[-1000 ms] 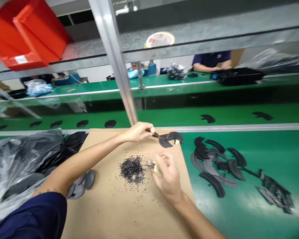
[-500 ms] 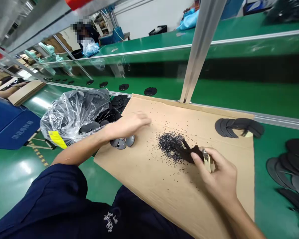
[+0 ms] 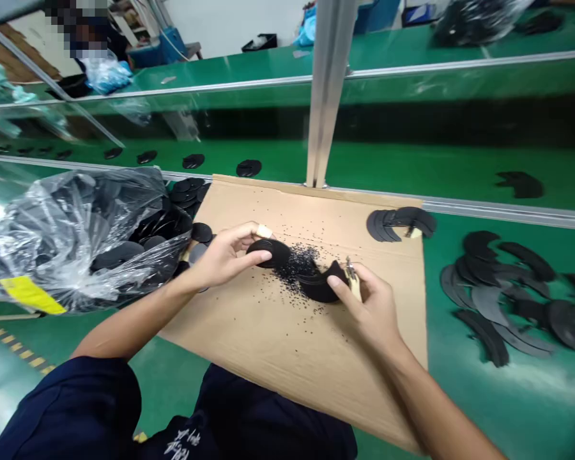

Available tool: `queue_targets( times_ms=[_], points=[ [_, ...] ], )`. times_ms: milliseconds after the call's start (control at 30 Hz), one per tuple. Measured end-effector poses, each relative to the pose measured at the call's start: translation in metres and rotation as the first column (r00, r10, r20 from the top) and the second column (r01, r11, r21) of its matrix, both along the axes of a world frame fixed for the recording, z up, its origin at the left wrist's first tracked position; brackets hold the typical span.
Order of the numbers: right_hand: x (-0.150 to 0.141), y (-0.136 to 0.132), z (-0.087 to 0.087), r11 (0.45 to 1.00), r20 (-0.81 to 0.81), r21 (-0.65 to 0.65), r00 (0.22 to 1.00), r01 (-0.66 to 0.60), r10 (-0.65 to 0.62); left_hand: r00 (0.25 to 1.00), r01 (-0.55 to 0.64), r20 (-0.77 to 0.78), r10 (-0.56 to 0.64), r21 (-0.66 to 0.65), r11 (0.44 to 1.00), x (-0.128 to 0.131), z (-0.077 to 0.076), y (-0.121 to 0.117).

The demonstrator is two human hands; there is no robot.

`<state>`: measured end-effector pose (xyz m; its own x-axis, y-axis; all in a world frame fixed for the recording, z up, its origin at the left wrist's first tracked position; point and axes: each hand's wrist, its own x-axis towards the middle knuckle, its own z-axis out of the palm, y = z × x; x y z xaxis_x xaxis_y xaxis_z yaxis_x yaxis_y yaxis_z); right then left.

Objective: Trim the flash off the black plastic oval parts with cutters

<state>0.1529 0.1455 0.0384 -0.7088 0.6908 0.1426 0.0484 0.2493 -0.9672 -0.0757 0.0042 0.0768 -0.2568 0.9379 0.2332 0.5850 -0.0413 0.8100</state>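
Observation:
A round black disc (image 3: 274, 253) is pinched between the thumb and fingers of my left hand (image 3: 227, 257), which has a pale wrap on one finger. My right hand (image 3: 371, 306) grips a black crescent-shaped piece (image 3: 322, 286) under its thumb. The same hand also holds small cream-handled nippers (image 3: 352, 280), their metal head pointing up. Between the disc and the crescent, a pile of tiny black bits (image 3: 294, 265) is scattered over the cardboard sheet (image 3: 249, 319). Both pieces are just above or touching the pile; I cannot tell which.
Left of the cardboard lies a clear plastic bag (image 3: 76, 236) of black discs, with loose discs (image 3: 201, 232) beside it. Curved black pieces (image 3: 395, 223) are stacked on the cardboard's far right; more (image 3: 489, 300) lie on the green table. Discs (image 3: 248, 168) line the strip behind a metal post (image 3: 326, 96).
My left hand, empty before, now holds a disc and is beside the pile. The crescent in my right hand has turned. The view has swung to the right.

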Motion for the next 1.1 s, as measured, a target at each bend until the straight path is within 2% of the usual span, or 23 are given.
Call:
queue_targets(
  times_ms=[33,100,200,300,367,533,633,700,767,833,933,1100],
  points=[
    [0.000,-0.001,0.000,0.999,-0.005,-0.029,1.000,-0.017,0.016,0.996,-0.026,0.084,0.019,0.073,0.997,0.014,-0.005,0.007],
    [0.000,-0.003,-0.001,0.994,-0.022,-0.095,0.998,-0.053,0.051,0.987,-0.055,0.155,0.035,0.127,0.990,0.040,-0.015,0.020],
    [0.001,-0.005,-0.002,0.982,-0.049,-0.176,0.997,-0.067,0.059,0.996,-0.066,0.061,0.059,0.111,0.992,0.063,-0.026,0.030],
    [0.001,-0.007,-0.002,0.978,-0.048,-0.204,0.998,-0.053,0.044,0.993,-0.108,-0.043,0.113,0.108,0.988,0.069,-0.033,0.030],
    [0.001,-0.009,-0.002,0.978,-0.039,-0.203,0.999,-0.043,0.036,0.991,-0.125,-0.041,0.130,0.112,0.986,0.070,-0.036,0.028],
    [0.002,-0.013,-0.003,0.984,-0.025,-0.180,1.000,-0.012,0.008,0.984,-0.118,0.145,0.102,0.109,0.987,0.075,-0.046,0.025],
    [0.002,-0.014,-0.004,0.993,-0.013,-0.122,1.000,0.007,-0.008,0.944,-0.047,0.329,0.026,0.056,0.997,0.077,-0.052,0.026],
    [0.001,-0.014,-0.006,0.997,0.004,-0.074,1.000,0.003,-0.003,0.921,-0.026,0.390,0.004,0.050,0.998,0.077,-0.054,0.025],
    [0.002,-0.013,-0.007,1.000,0.020,-0.014,1.000,0.009,-0.008,0.931,-0.027,0.366,-0.004,0.080,0.996,0.075,-0.053,0.023],
    [0.003,-0.012,-0.007,0.996,0.023,0.077,0.999,0.035,-0.037,0.962,-0.024,0.274,-0.012,0.128,0.992,0.073,-0.051,0.021],
    [0.004,-0.010,-0.005,0.970,0.001,0.237,0.999,0.052,-0.054,0.985,-0.013,0.171,-0.018,0.178,0.984,0.073,-0.047,0.019],
    [0.006,-0.012,-0.005,0.927,-0.094,0.375,0.995,0.024,0.013,0.958,-0.020,0.286,-0.039,0.200,0.980,0.074,-0.043,0.020]
  ],
)
